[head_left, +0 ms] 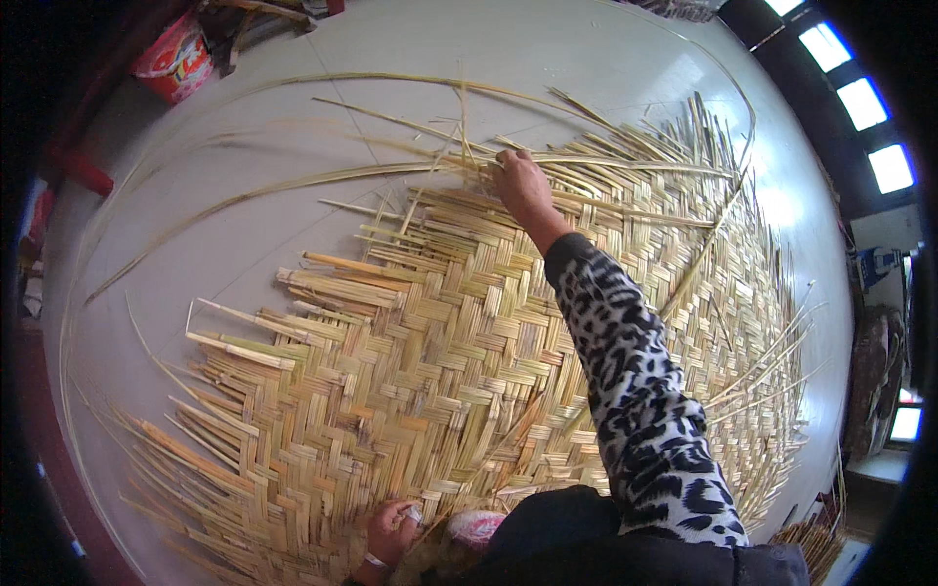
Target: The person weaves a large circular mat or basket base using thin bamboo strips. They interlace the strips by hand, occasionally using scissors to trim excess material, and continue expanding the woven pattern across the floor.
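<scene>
A large woven mat (459,361) of flat yellow reed strips lies spread on the pale floor. My right hand (521,184), on an arm in a black-and-white spotted sleeve, reaches to the mat's far edge. Its fingers are closed on loose reed strips (430,168) that run out to the left. My left hand (393,532) rests low at the near edge of the mat, fingers curled around a small pale object that I cannot make out. Long unwoven strips stick out all around the mat's border.
A red and white bag (176,61) stands on the floor at the far left. Thin long reeds (244,200) curve across the bare floor beyond the mat. Bright windows (860,103) line the wall at the upper right. A dark bundle (874,376) sits at the right.
</scene>
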Action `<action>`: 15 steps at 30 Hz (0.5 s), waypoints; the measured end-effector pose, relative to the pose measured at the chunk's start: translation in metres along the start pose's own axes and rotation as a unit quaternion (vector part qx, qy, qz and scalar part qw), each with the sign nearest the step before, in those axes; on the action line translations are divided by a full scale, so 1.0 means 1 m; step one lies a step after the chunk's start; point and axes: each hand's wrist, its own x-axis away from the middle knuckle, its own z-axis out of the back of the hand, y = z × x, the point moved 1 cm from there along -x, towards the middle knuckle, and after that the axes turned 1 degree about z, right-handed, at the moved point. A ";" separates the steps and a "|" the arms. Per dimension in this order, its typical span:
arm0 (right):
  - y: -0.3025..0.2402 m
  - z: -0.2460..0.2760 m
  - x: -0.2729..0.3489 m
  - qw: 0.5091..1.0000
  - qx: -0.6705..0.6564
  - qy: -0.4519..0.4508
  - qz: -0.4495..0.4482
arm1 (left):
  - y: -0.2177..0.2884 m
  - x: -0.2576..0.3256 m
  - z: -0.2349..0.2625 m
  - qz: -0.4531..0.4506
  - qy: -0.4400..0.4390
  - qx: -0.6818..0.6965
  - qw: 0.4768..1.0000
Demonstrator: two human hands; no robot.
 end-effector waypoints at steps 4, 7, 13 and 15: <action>0.016 -0.001 -0.020 0.992 0.044 -0.016 -0.114 | -0.002 0.001 -0.001 -0.026 0.018 -0.012 0.999; 0.024 0.003 -0.022 0.986 0.127 -0.057 -0.096 | -0.004 0.001 -0.002 -0.034 0.023 0.011 0.999; 0.032 0.003 -0.027 0.970 0.234 -0.065 0.025 | -0.004 0.002 -0.002 -0.010 0.020 0.000 1.000; 0.033 0.001 -0.033 0.963 0.253 -0.091 0.031 | -0.004 0.002 -0.002 -0.004 0.018 -0.002 1.000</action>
